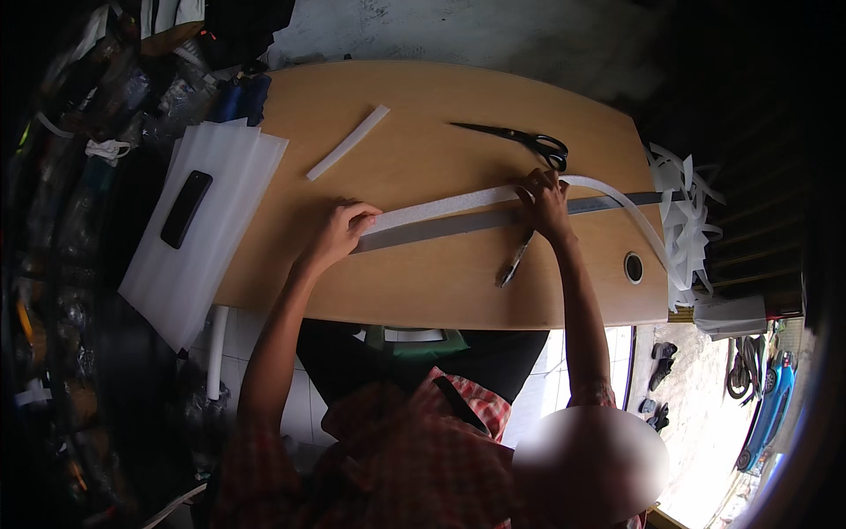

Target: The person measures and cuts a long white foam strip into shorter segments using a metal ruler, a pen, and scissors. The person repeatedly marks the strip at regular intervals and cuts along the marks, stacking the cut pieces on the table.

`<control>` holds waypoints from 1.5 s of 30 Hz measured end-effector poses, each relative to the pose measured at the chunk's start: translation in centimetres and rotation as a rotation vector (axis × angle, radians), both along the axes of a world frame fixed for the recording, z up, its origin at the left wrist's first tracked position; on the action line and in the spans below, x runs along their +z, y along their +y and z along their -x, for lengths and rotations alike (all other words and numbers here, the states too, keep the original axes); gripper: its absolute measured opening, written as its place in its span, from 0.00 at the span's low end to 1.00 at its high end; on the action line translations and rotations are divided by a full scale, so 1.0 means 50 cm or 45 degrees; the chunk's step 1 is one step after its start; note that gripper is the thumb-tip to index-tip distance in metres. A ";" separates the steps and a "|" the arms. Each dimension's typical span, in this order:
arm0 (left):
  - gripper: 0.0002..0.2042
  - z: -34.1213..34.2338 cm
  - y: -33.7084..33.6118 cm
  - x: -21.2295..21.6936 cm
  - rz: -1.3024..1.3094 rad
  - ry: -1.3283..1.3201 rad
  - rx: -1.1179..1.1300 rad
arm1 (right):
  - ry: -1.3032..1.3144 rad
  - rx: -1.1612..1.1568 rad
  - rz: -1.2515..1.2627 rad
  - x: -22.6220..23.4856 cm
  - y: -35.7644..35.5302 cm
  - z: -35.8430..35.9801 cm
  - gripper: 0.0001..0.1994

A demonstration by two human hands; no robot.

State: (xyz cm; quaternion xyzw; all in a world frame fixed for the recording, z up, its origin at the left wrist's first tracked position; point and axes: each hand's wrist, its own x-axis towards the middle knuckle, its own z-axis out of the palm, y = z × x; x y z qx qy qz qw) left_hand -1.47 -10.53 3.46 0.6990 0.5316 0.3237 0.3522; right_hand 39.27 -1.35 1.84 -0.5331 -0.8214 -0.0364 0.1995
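A long white foam-like strip [449, 205] runs across the wooden table [423, 291], just beyond a grey metal ruler [441, 231]. My left hand [337, 234] has its fingers closed on the strip's left end, beside the ruler's end. My right hand [546, 204] pinches the strip farther along, its wrist over the ruler. Past the right hand the strip curves down toward the table's right edge. Black-handled scissors [526, 139] lie just beyond my right hand. A marker pen [516, 260] rests near that wrist. One short white strip [347, 143] lies at the far left.
White foam sheets [211, 212] overhang the table's left edge, with a dark phone [186, 209] on top. A tangle of white strips [692, 229] hangs at the right edge. A round cable hole [633, 267] sits near the right front. Plastic-wrapped goods [79, 212] crowd the left side.
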 end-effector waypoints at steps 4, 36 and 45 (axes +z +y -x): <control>0.09 0.054 -0.005 0.036 0.121 0.199 -0.093 | 0.003 0.015 0.005 0.016 -0.021 0.045 0.08; 0.22 0.092 -0.114 0.017 -0.585 0.600 -0.012 | -0.037 0.015 -0.090 0.016 -0.187 0.183 0.22; 0.17 0.014 -0.093 0.036 -0.685 0.696 0.015 | 0.027 0.097 -0.063 0.011 -0.181 0.176 0.20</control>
